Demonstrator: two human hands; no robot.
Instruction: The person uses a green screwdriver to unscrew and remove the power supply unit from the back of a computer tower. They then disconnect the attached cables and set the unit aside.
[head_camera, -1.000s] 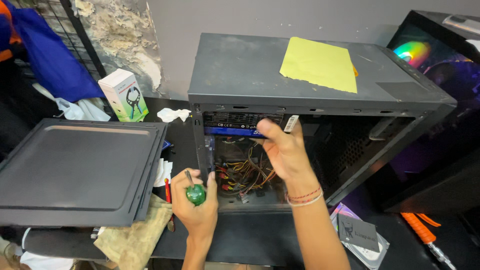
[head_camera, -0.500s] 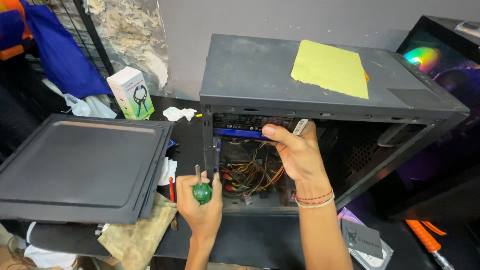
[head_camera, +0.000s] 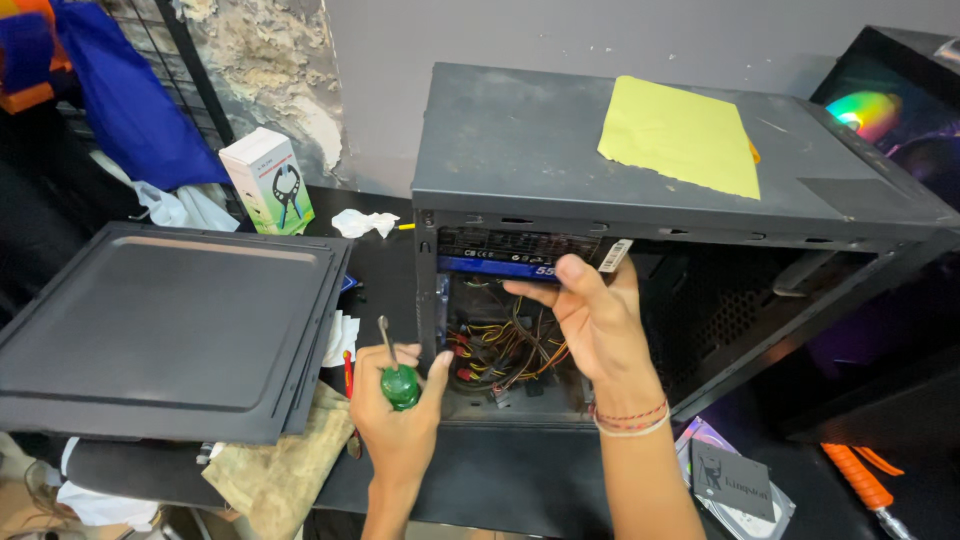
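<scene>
Left hand (head_camera: 398, 428) closed around the green ball-shaped handle of a short screwdriver (head_camera: 396, 372), shaft up, just before the open black steel computer case (head_camera: 640, 170). Right hand (head_camera: 590, 325), fingers spread, presses the boxy power supply (head_camera: 520, 255) in the case's upper corner, above loose coloured wiring (head_camera: 505, 350). Supply judged heavy, rigid; support from beneath, not by cables.

Side panel (head_camera: 170, 330) lies left of the case (head_camera: 640, 190) (paper (head_camera: 680, 135) on top).

Probably a computer repair workshop: opened computer case (head_camera: 640, 190), detached side panel (head_camera: 170, 330), screwdriver (head_camera: 397, 375).
</scene>
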